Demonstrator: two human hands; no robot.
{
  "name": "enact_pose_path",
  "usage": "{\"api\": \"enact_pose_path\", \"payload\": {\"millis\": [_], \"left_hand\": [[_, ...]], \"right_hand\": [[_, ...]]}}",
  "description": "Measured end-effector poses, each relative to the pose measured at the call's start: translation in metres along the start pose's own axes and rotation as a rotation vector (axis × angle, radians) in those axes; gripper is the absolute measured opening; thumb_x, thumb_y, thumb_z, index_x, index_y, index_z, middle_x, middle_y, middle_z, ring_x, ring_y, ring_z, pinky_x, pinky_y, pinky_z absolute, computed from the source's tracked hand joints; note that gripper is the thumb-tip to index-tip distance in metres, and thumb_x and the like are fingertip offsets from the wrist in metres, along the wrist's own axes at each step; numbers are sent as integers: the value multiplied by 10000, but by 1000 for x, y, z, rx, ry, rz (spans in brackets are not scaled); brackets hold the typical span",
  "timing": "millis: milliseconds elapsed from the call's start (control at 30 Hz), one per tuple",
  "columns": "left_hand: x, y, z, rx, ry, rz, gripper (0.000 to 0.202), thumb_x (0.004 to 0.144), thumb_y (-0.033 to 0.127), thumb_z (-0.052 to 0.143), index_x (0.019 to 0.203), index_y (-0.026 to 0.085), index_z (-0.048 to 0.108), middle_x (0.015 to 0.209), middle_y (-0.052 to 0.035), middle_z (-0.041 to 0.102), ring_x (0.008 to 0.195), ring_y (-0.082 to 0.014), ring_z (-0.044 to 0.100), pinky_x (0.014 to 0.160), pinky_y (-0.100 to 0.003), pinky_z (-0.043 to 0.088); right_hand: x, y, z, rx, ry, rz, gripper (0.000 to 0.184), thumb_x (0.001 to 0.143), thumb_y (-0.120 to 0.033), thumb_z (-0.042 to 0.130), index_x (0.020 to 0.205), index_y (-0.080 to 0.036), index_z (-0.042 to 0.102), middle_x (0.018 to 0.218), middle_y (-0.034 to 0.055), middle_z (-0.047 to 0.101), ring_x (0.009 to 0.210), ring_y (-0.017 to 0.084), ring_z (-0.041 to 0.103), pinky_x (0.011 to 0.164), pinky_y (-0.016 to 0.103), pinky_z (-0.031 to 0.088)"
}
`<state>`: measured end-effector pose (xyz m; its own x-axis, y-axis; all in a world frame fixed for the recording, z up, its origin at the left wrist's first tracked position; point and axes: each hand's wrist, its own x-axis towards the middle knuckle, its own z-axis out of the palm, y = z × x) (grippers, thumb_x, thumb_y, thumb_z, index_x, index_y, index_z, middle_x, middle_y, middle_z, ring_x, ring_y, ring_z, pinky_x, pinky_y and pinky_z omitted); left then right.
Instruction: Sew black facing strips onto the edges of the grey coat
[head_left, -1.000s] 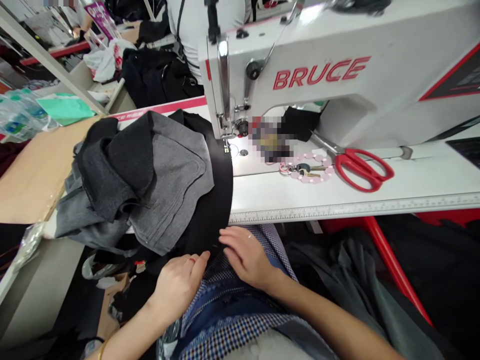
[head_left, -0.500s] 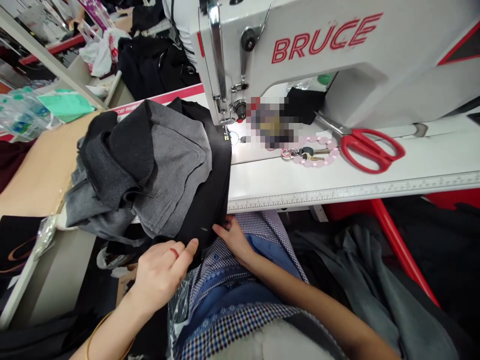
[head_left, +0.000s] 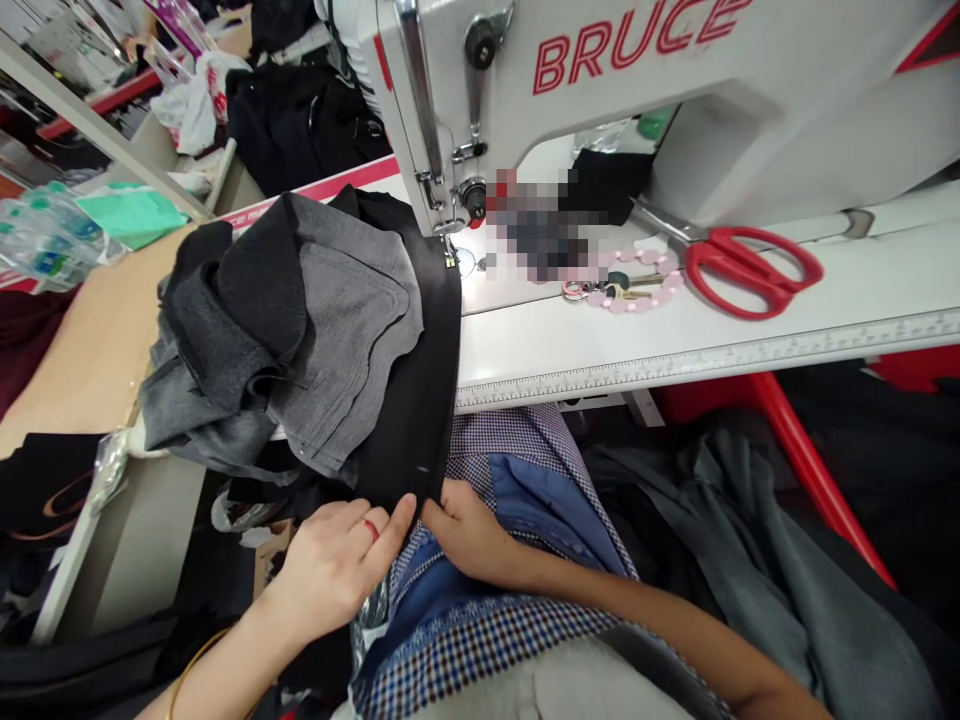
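Note:
A piece of black fabric (head_left: 409, 425) runs from the sewing machine's presser foot (head_left: 449, 255) down over the table edge towards my lap. My left hand (head_left: 341, 560), with a red ring, pinches its lower end. Close beside it, my right hand (head_left: 469, 535) is closed on the fabric's right edge, the thumb on top and the other fingers curled under. Grey fabric (head_left: 352, 310) lies bunched on top of the black piece, left of the needle. The sewing machine (head_left: 615, 60) stands in front of me, its foot resting at the black fabric's edge.
Red-handled scissors (head_left: 750, 268) and a ring of keys (head_left: 622, 288) lie on the white machine table (head_left: 525, 345), right of the needle. A ruler strip (head_left: 675, 362) follows its front edge. Grey cloth (head_left: 757, 540) hangs at the right by a red bar (head_left: 817, 470). Plastic bottles (head_left: 49, 235) stand far left.
My right hand has moved down along the fabric's edge and its fingers have closed in. My left hand has shifted slightly right, so both hands are now nearly touching. The view has tilted a little.

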<state>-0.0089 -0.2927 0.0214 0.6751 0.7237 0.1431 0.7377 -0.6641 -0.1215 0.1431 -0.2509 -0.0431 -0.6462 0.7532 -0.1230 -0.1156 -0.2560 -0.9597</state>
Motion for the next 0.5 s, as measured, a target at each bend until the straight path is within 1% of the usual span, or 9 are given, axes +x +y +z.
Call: {"api": "enact_pose_path", "payload": {"millis": [133,233,300,333,367,400,467,500], "left_hand": [[-7,7,-4,-17,10,-21,322,826,74,428,1142,35,475,563,24,416,523,-106,395,478,-256,304],[-12,9,-1,-52,14,-35,343,820,78,439,1160,42,464,566,24,416,526,-105,398,478,-252,305],[-12,9,1,-81,8,-46,355,817,81,442,1170,46,455,574,21,428,530,-105,407,482,-248,320],[-11,9,2,-94,1,-52,359,816,81,442,1174,50,451,580,19,437,534,-105,413,484,-247,329],[-10,9,3,-104,-9,-56,361,815,78,441,1174,54,450,586,16,447,538,-105,420,486,-245,338],[-9,9,3,-114,-22,-55,358,813,72,438,1170,55,450,593,13,458,541,-105,427,488,-245,347],[-6,9,4,-129,-40,-47,342,812,63,434,1153,51,458,600,7,474,541,-107,438,484,-245,357],[-5,9,4,-132,-42,-42,331,815,64,433,1144,51,462,599,7,478,538,-108,440,477,-245,356]], "right_hand": [[-1,-8,-2,-25,-19,11,202,797,-175,373,648,-145,506,612,-26,480,605,97,438,582,220,389],[-1,-8,-5,-57,-87,-55,168,738,-95,364,668,-151,507,631,-26,495,654,105,464,627,217,402],[1,-6,-9,-151,-141,-112,192,693,-46,350,671,-153,507,631,-24,505,646,104,476,615,208,399],[2,-5,-12,-254,-147,-143,196,687,-38,349,663,-153,506,618,-21,505,615,103,471,587,208,390],[3,-4,-15,-398,-128,-185,191,696,-43,355,652,-152,505,600,-16,504,576,104,459,556,214,377],[4,-4,-18,-574,-76,-240,181,716,-62,367,639,-151,505,584,-6,504,545,109,445,532,227,362],[6,-5,-24,-914,118,-402,174,769,-116,397,653,-147,523,603,24,527,558,132,451,543,260,350],[7,-7,-27,-1038,220,-502,170,794,-132,405,695,-145,543,661,44,556,619,149,478,582,278,356]]}}
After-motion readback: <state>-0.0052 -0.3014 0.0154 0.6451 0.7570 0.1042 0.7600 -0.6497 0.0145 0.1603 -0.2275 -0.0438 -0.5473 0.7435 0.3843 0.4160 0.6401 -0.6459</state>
